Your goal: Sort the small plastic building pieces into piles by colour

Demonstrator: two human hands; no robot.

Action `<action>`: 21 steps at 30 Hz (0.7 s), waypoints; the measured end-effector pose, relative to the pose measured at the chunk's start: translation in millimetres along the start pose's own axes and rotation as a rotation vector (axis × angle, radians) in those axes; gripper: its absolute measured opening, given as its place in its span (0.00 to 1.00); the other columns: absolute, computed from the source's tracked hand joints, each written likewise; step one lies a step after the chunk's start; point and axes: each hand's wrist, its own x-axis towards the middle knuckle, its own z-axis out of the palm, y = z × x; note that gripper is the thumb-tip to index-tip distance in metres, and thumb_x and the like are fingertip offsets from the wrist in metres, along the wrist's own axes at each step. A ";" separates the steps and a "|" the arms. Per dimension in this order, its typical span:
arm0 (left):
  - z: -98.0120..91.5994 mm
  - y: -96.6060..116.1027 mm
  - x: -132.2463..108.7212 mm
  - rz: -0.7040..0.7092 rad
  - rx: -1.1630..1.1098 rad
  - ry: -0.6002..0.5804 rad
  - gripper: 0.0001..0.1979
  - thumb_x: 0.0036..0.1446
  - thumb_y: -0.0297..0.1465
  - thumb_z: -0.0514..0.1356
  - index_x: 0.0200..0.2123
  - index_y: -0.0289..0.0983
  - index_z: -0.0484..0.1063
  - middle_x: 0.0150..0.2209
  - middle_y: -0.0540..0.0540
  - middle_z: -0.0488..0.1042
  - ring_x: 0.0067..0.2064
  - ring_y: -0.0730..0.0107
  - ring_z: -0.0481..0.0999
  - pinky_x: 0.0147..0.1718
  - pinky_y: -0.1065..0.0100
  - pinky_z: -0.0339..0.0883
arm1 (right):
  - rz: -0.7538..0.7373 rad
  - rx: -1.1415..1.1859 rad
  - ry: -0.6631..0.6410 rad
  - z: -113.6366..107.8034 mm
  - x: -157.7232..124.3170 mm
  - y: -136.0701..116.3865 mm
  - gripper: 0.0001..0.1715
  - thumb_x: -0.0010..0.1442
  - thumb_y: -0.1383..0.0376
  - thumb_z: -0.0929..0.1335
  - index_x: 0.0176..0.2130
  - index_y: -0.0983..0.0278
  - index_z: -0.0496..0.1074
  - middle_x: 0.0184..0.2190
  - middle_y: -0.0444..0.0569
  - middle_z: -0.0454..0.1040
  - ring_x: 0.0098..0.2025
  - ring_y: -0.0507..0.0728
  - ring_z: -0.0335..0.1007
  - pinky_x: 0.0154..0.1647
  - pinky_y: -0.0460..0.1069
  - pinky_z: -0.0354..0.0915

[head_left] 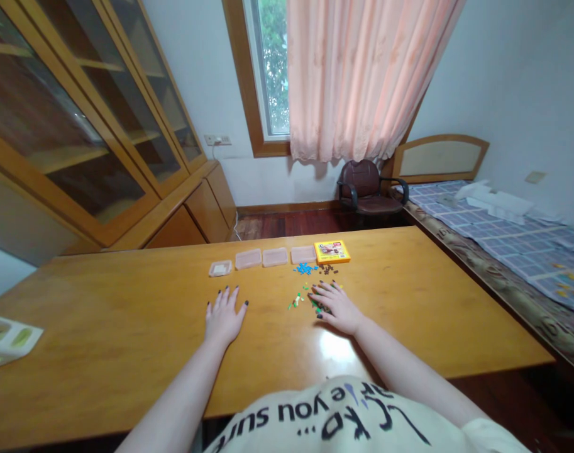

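My left hand (224, 316) lies flat on the wooden table (140, 327), its fingers spread and nothing in it. Over a small heap of mixed building bricks rests my right hand (337, 308), fingers stretched out and covering part of the heap. Green and white bricks (297, 300) lie scattered just left of that hand. Beyond it are a pile of blue bricks (305, 268) and a smaller pile of brown bricks (328, 270). A yellow printed box (332, 251) lies behind the brown pile.
A row of shallow clear plastic trays runs along the far side: a small tray (220, 268) with something white in it, then three more (248, 259). At the left edge sits a white object with green panels (13, 340). A chair (366, 189) and a bed (503, 226) stand beyond.
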 end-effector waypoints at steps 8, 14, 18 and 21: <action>-0.7 -0.1 -0.5 -0.002 -0.004 0.005 0.30 0.59 0.45 0.43 0.62 0.41 0.52 0.64 0.42 0.51 0.64 0.55 0.50 0.59 0.47 0.44 | 0.196 -0.125 0.010 2.1 17.7 -0.7 0.26 0.62 0.50 0.57 0.58 0.50 0.61 0.65 0.49 0.46 0.65 0.66 0.35 0.61 0.65 0.30; 0.6 -0.3 -0.5 0.003 -0.005 0.015 0.30 0.59 0.45 0.44 0.62 0.41 0.53 0.64 0.42 0.52 0.64 0.54 0.50 0.59 0.48 0.44 | 0.400 -0.229 0.131 -4.9 24.7 4.1 0.29 0.62 0.49 0.57 0.57 0.58 0.63 0.64 0.53 0.48 0.65 0.69 0.34 0.60 0.68 0.27; 2.4 -1.0 0.4 0.003 -0.004 0.024 0.30 0.59 0.45 0.44 0.62 0.41 0.53 0.64 0.42 0.52 0.63 0.54 0.51 0.59 0.48 0.44 | 0.147 -0.152 0.019 -4.3 24.7 -16.9 0.29 0.61 0.48 0.58 0.58 0.54 0.60 0.65 0.50 0.47 0.65 0.66 0.33 0.61 0.66 0.29; 2.8 -1.0 1.0 0.004 -0.003 0.023 0.30 0.59 0.45 0.43 0.62 0.41 0.52 0.64 0.41 0.52 0.64 0.54 0.51 0.59 0.48 0.44 | 0.010 -0.111 -0.043 -0.4 24.0 -34.6 0.31 0.60 0.45 0.58 0.59 0.52 0.59 0.65 0.50 0.45 0.65 0.67 0.34 0.61 0.67 0.30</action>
